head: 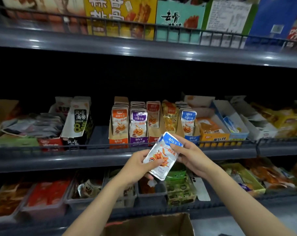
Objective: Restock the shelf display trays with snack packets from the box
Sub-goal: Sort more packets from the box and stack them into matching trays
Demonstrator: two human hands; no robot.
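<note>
Pinching blue packet (161, 155) — left hand (135, 167) lower edge, right hand (190, 155) top corner, before shelf rail (59, 148)

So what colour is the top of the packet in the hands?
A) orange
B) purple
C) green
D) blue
D: the packet, pinched between the left hand and the right hand, has a blue band across its top.
</note>
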